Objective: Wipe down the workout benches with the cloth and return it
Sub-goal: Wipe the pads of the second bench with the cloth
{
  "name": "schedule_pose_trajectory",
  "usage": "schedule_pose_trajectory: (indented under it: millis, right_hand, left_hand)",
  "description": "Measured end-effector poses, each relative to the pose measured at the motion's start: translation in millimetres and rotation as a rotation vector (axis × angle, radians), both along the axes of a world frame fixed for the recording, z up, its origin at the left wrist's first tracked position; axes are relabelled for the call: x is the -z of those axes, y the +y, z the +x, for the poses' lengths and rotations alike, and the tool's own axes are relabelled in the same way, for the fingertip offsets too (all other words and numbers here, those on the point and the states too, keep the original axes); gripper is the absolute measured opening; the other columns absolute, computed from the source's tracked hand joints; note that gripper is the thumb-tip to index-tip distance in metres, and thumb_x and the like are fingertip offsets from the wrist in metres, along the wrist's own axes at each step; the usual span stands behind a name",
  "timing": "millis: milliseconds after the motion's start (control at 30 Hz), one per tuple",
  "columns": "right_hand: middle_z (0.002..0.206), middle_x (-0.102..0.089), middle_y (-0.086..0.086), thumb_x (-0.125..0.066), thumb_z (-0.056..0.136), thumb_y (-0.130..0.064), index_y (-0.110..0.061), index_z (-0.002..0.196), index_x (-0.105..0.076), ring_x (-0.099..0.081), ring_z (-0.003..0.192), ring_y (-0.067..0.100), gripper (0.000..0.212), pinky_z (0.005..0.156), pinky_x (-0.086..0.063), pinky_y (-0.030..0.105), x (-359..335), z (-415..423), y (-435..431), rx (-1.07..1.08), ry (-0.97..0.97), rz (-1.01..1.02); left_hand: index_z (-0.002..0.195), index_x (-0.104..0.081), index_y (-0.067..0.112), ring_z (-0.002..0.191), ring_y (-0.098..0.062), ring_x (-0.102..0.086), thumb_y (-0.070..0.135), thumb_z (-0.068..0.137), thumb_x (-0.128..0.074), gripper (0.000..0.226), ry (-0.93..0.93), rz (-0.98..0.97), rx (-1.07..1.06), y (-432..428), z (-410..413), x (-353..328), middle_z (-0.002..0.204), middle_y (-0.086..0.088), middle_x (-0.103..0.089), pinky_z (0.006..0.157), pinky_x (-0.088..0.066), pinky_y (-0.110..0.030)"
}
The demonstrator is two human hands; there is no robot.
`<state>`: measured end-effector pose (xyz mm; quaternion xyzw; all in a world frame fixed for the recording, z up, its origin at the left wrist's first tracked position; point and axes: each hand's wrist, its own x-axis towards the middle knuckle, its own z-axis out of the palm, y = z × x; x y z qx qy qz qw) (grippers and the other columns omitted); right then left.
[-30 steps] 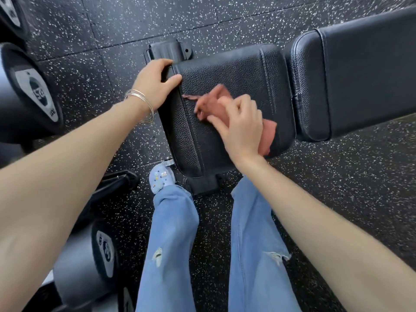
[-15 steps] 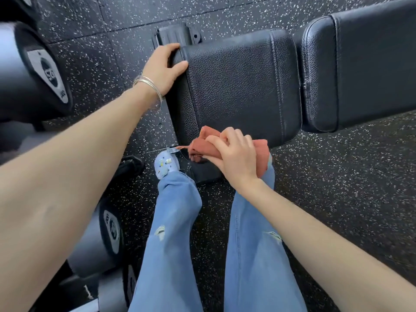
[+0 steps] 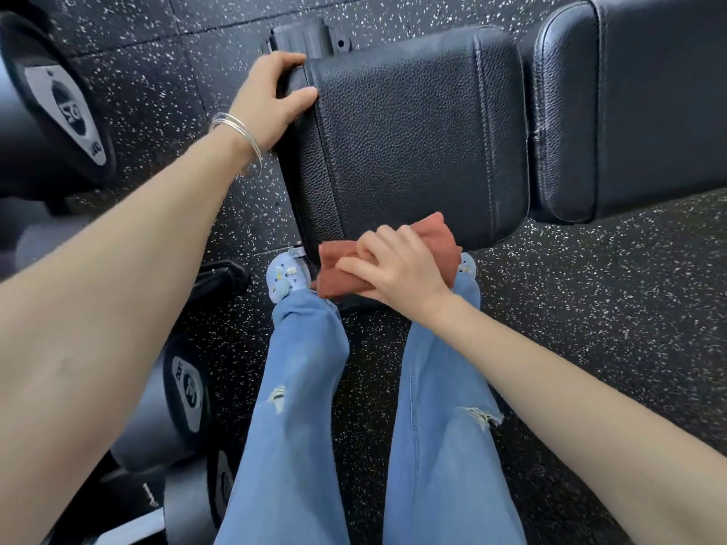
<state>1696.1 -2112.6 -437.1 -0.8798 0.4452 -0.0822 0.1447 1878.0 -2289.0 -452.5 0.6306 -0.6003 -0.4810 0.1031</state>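
Right hand (image 3: pixel 397 269) grips cloth (image 3: pixel 436 236), apparently touching seat pad (image 3: pixel 405 143) edge.

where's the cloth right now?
Head view, lower centre: the cloth is bunched in the right hand at the near edge of the bench's seat pad, with a light-blue shoe just left of it in frame.

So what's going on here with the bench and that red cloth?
A person is wiping a black workout bench. Their right hand grips a rust-red cloth at the near edge of the seat, over their feet. Their left hand holds the end of the bench, thumb on top. The back pad lies to the right, and dumbbells sit at the left.
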Motion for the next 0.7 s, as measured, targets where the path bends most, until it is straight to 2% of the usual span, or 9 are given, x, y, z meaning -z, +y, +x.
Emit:
schedule_pose_trajectory:
  millis: [100, 167, 267, 367, 533, 600, 700]
  right_hand:
    - [0.071, -0.058, 0.005, -0.057, 0.082, -0.039, -0.024, 0.087, -0.073, -0.055, 0.062, 0.024, 0.023, 0.055, -0.042, 0.032, 1.0, -31.7, -7.7, -0.064, 0.032, 0.0]
    - [0.074, -0.06, 0.006, -0.055, 0.082, -0.043, -0.022, 0.091, -0.073, -0.056, 0.065, 0.025, 0.029, 0.057, -0.043, 0.034, -0.1, -52.2, -16.9, 0.057, 0.037, 0.026]
    - [0.08, -0.059, 0.008, -0.065, 0.078, -0.045, -0.02, 0.097, -0.072, -0.056, 0.071, 0.028, 0.031, 0.062, -0.04, 0.035, -2.3, -67.4, -44.3, 0.319, 0.049, 0.089]
    - [0.087, -0.059, 0.011, -0.067, 0.077, -0.044, -0.019, 0.1, -0.07, -0.057, 0.079, 0.029, 0.034, 0.067, -0.04, 0.037, -4.0, -58.0, -83.1, 0.466, 0.062, 0.111]
    - [0.109, -0.053, 0.005, -0.059, 0.083, -0.052, -0.028, 0.116, -0.06, -0.05, 0.102, 0.023, 0.041, 0.082, -0.036, 0.033, 1.2, -31.1, -163.7, 0.661, 0.087, 0.155]
    - [0.117, -0.051, 0.004, -0.055, 0.085, -0.055, -0.029, 0.12, -0.057, -0.048, 0.111, 0.023, 0.044, 0.088, -0.038, 0.035, 3.4, -24.5, -196.2, 0.692, 0.119, 0.208]
    - [0.121, -0.051, 0.005, -0.054, 0.086, -0.058, -0.029, 0.121, -0.057, -0.048, 0.116, 0.024, 0.046, 0.093, -0.04, 0.038, 4.2, -24.6, -224.6, 0.649, 0.158, 0.328]
  left_hand:
    - [0.134, -0.044, 0.007, 0.126, -0.017, -0.042, 0.023, 0.091, -0.053, 0.047, -0.047, -0.036, -0.015, 1.1, -5.3, 1.3, 0.134, -0.012, -0.045, 0.103, -0.027, -0.018]
    - [0.136, -0.04, 0.004, 0.128, -0.021, -0.04, 0.022, 0.093, -0.05, 0.048, -0.094, -0.064, 0.027, 1.2, -8.4, 2.7, 0.135, -0.016, -0.042, 0.104, -0.025, -0.019]
    - [0.14, -0.033, 0.001, 0.131, -0.028, -0.036, 0.022, 0.096, -0.043, 0.05, -0.178, -0.087, 0.102, 1.3, -11.1, 4.6, 0.138, -0.021, -0.036, 0.109, -0.022, -0.028]
    - [0.142, -0.028, 0.001, 0.131, -0.033, -0.034, 0.021, 0.097, -0.04, 0.051, -0.227, -0.073, 0.141, -0.7, -14.7, 3.8, 0.14, -0.023, -0.032, 0.109, -0.021, -0.032]
    - [0.143, -0.024, 0.002, 0.133, -0.035, -0.033, 0.032, 0.091, -0.056, 0.069, -0.25, 0.035, 0.227, -11.2, -11.1, 0.4, 0.142, -0.021, -0.03, 0.112, -0.023, -0.037]
    - [0.144, -0.024, 0.002, 0.132, -0.037, -0.034, 0.041, 0.084, -0.063, 0.081, -0.279, 0.08, 0.269, -15.9, -12.1, -0.8, 0.141, -0.021, -0.031, 0.112, -0.025, -0.04]
    - [0.142, -0.024, 0.001, 0.129, -0.039, -0.036, 0.052, 0.08, -0.063, 0.089, -0.36, 0.059, 0.286, -14.4, -18.3, -1.0, 0.139, -0.022, -0.033, 0.11, -0.027, -0.043]
